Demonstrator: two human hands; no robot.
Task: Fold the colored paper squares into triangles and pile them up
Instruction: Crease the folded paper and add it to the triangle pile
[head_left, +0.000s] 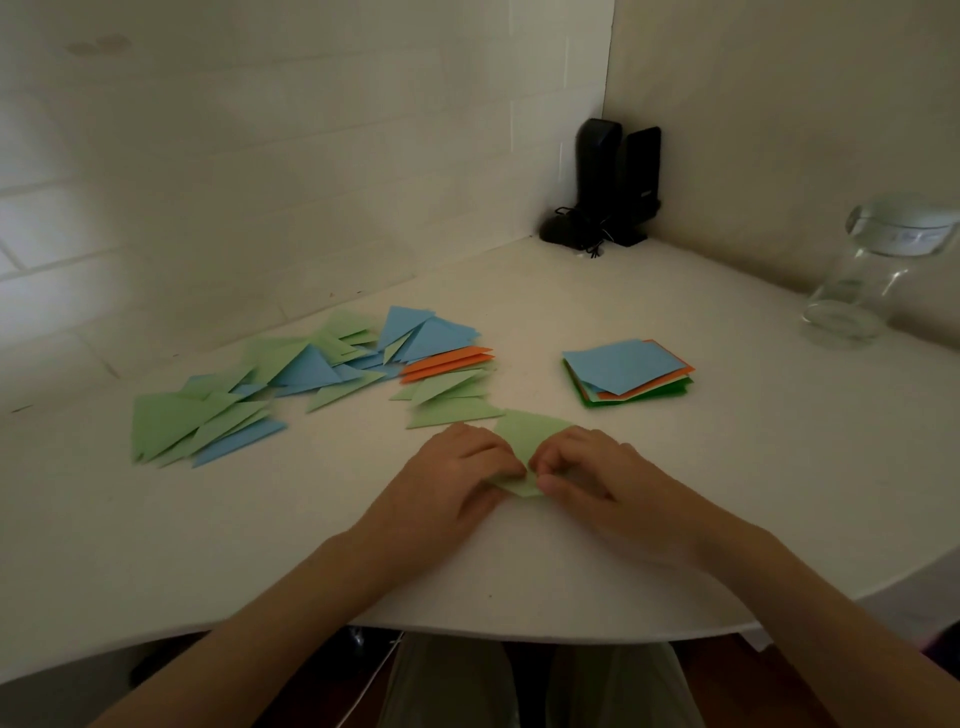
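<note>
Both hands are working a light green paper square (524, 441) that lies flat on the bench (675, 545), a little in from its near edge and roughly midway along it. The left hand (457, 467) is curled with its fingertips pressed onto the sheet's left part, and the right hand (587, 465) is curled the same way, thumb and forefinger pinching the paper at its near corner, so both are closed on this one sheet. The far part of the sheet shows between the hands; its near corner peeks out beneath the fingertips. The step appears to be bringing corners together and setting the diagonal crease. To do it well, the two corners should meet exactly before any pressure goes on; one hand should pin them while the other runs outward along the fold from its middle, so the edges do not creep apart. Toward the bench's left side and far edge lies the spread of folded triangles (306, 374), green, blue and some orange, loose rather than neatly stacked, its nearest green pieces just beside the left hand. Toward the right side sits the stack of unfolded squares (626, 371), blue on top, so several sheets remain. A glass jar (857, 280) stands near the right edge, and dark speakers (615, 182) occupy the far corner.
</note>
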